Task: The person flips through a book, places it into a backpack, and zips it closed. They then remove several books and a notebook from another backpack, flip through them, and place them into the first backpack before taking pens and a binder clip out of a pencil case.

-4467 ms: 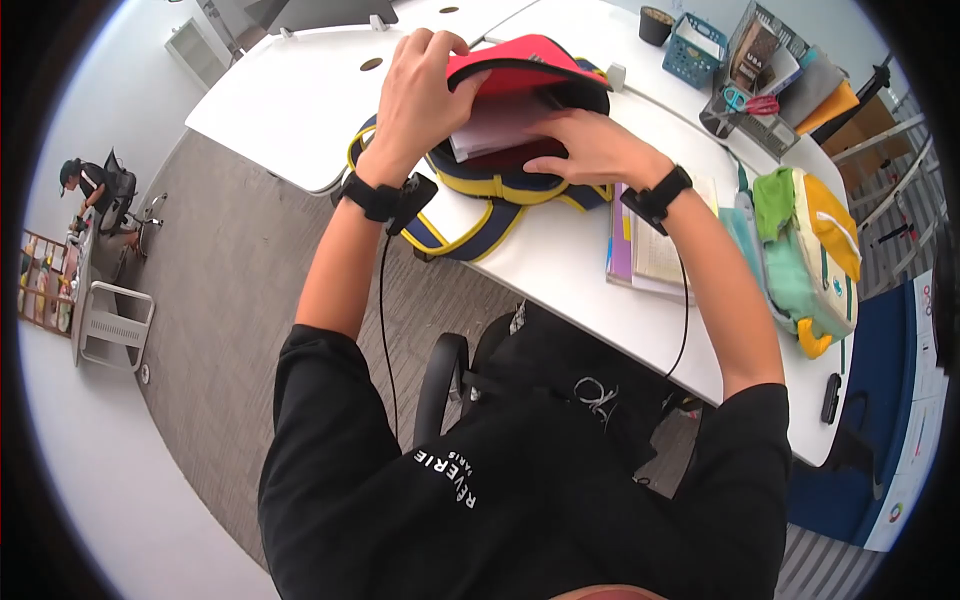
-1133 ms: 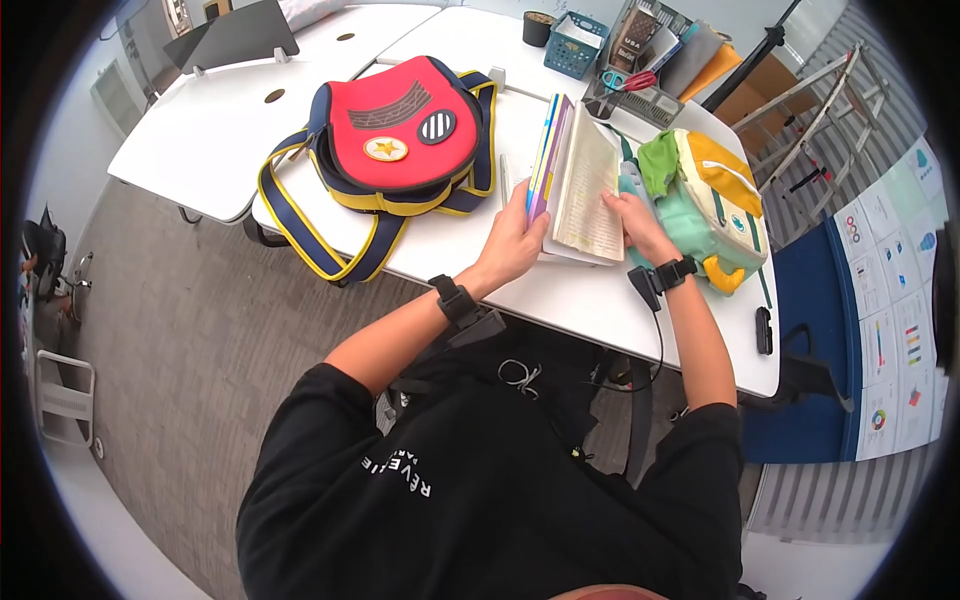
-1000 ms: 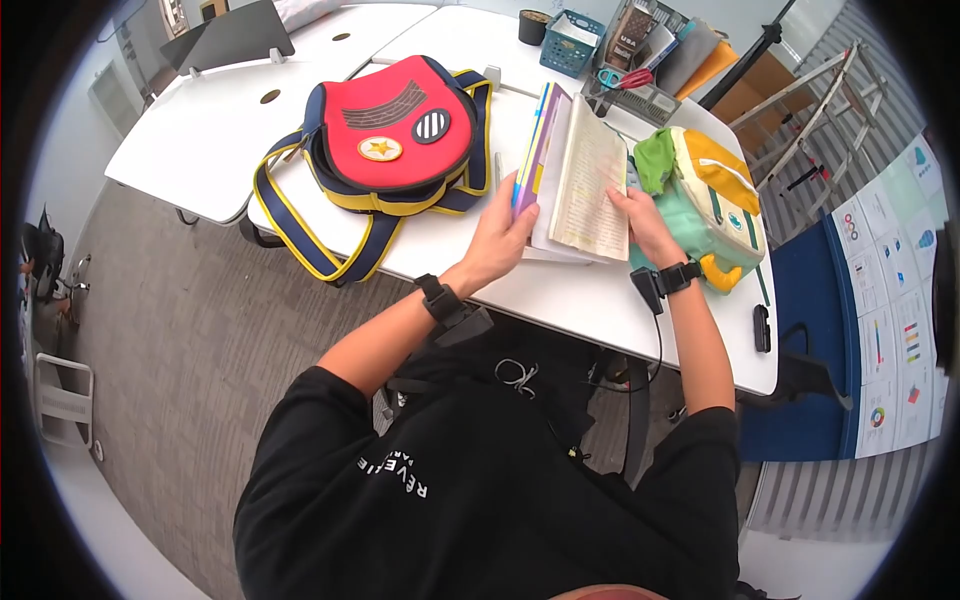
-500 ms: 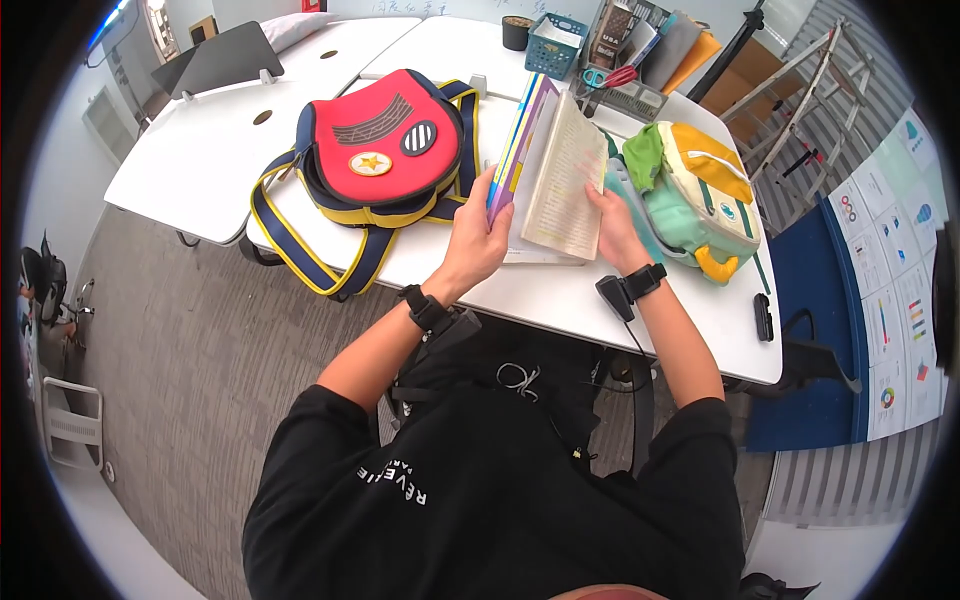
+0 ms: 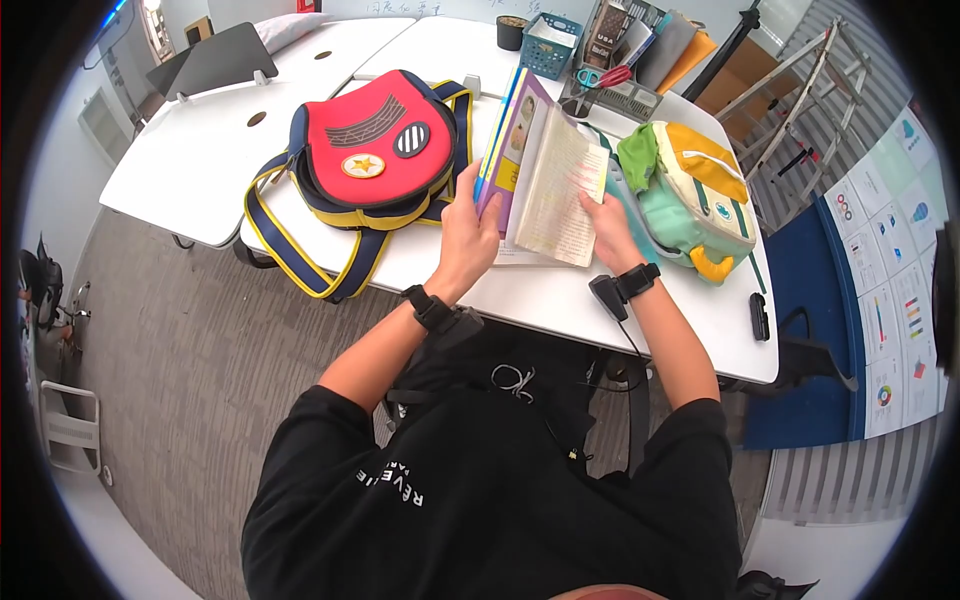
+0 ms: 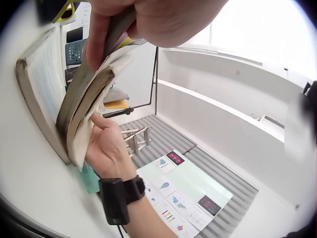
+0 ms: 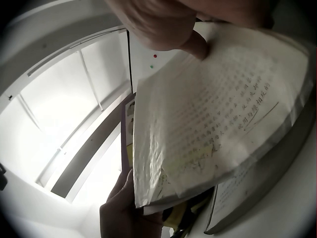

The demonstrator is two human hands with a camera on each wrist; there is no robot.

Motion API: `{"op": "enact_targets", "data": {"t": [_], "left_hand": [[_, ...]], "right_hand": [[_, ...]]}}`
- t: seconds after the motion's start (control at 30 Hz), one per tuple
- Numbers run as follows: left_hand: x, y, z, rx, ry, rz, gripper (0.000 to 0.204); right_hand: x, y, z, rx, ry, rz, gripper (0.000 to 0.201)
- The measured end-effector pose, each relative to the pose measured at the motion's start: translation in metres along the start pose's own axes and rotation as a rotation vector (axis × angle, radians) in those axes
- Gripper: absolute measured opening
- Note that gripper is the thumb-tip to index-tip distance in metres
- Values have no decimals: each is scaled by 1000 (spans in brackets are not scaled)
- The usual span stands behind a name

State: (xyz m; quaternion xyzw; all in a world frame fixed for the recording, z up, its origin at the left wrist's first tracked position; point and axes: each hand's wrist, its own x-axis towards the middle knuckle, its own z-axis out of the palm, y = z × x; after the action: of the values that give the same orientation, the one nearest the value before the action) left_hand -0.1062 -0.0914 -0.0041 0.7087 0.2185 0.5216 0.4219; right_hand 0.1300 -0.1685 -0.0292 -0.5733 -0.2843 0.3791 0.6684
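Observation:
In the head view my left hand (image 5: 468, 240) grips a purple-covered book (image 5: 520, 130) with blue and yellow edges by its left side. My right hand (image 5: 612, 235) pinches the right edge of a worn book (image 5: 562, 190) with printed pages, thumb on top. The two books lean side by side, tilted above the table, a gap between their upper parts. Handwritten marks and an underlined line show on the worn book's page (image 7: 223, 119) in the right wrist view. Beneath them another book (image 6: 42, 94) lies on the table in the left wrist view.
A red and navy school bag (image 5: 375, 140) with yellow-edged straps lies to the left, its flap down. To the right is a green, cream and yellow backpack (image 5: 700, 205). Behind stand a blue basket (image 5: 548, 50), a dark pot (image 5: 510, 35) and an organizer holding scissors (image 5: 590, 78).
Earlier both hands were at the red bag, its flap lifted. Since then the flap came down and the hands took up the books. Lately the books shifted left and the purple cover turned more into view.

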Motion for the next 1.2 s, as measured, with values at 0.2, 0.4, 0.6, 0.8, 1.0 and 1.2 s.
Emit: {"op": "enact_targets", "data": {"t": [0.2, 0.4, 0.6, 0.8, 1.0, 1.2], "left_hand": [[12, 1, -18, -34, 256, 164, 42], [14, 22, -27, -294, 392, 176, 45], [11, 25, -42, -545, 295, 60, 40], [1, 6, -52, -842, -11, -118, 41], [-4, 6, -29, -687, -68, -116, 41], [17, -1, -61, -210, -231, -46, 43]], "right_hand": [[-1, -8, -14, -40, -6, -19, 32], [14, 10, -14, -156, -42, -29, 38], [10, -10, 4, -958, 104, -242, 53], [-4, -88, 26, -1001, 11, -301, 64], [-14, -86, 71, -23, -389, -164, 43], [8, -54, 53, 82, -331, -115, 39]]}}
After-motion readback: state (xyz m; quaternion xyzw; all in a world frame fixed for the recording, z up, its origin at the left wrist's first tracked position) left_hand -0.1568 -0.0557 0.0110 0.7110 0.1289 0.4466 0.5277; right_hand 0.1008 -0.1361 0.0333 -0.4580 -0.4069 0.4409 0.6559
